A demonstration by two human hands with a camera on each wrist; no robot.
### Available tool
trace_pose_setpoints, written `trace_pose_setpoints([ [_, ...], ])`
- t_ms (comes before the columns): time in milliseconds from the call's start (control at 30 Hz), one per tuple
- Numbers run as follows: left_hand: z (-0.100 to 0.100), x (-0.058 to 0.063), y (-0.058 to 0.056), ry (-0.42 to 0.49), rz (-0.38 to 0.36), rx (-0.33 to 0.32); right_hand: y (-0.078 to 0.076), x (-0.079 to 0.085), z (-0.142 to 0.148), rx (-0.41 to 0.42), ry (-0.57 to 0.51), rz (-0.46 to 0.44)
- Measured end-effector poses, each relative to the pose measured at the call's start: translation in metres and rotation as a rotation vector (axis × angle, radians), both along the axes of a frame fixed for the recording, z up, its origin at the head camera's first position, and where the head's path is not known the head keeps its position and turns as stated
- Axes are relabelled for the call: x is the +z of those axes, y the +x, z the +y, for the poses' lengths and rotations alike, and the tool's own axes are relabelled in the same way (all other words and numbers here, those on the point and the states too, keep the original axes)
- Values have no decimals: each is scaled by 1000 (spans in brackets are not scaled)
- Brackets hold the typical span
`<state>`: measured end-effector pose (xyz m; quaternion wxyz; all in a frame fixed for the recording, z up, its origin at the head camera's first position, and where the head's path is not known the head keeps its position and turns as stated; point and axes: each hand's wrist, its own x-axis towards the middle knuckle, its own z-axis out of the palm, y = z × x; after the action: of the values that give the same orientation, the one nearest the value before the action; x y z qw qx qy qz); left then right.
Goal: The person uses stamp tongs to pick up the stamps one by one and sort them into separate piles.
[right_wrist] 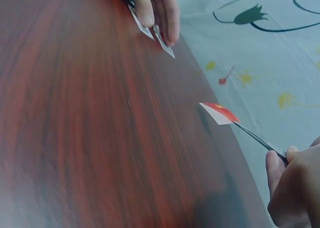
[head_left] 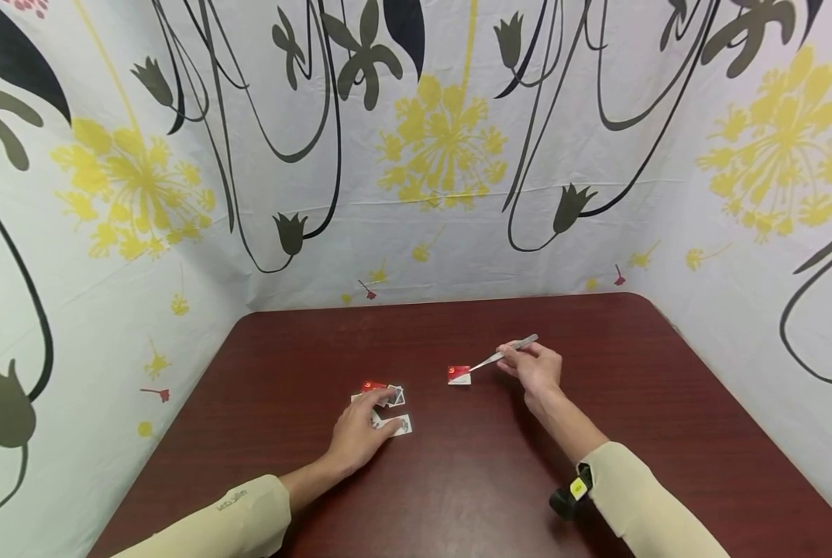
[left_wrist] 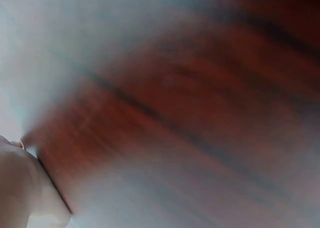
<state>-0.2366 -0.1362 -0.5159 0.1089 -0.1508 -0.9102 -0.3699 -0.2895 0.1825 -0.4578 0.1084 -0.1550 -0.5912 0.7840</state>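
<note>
My right hand (head_left: 538,368) pinches a pair of metal tweezers (head_left: 520,342) between thumb and fingers. The tweezer tips grip the edge of a small stamp-like piece of paper (head_left: 459,376), red above and white below, with a yellow emblem in the red part. In the right wrist view this paper (right_wrist: 220,114) slants out from the tips over the table. My left hand (head_left: 360,430) lies with thumb and fingers spread on several similar small papers. A white one (head_left: 403,425) is under the thumb, and a red-topped one (head_left: 373,385) shows beyond the fingers, partly covered.
The dark red-brown wooden table (head_left: 472,465) has rounded far corners. White cloth with a flower print (head_left: 416,256) hangs close behind it and along both sides. A black device with a yellow label (head_left: 578,488) is strapped at my right wrist. The left wrist view is badly blurred.
</note>
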Motion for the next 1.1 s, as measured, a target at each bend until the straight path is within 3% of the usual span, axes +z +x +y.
trace_pose_setpoints([
  [233,-1,0,0,-9,-1,1,-12,3,16,-39,46,25],
  [733,1,0,0,-18,-25,0,-38,3,33,-112,188,-41],
  [1100,1,1,0,-19,-26,12,-49,-6,36,-160,217,17],
])
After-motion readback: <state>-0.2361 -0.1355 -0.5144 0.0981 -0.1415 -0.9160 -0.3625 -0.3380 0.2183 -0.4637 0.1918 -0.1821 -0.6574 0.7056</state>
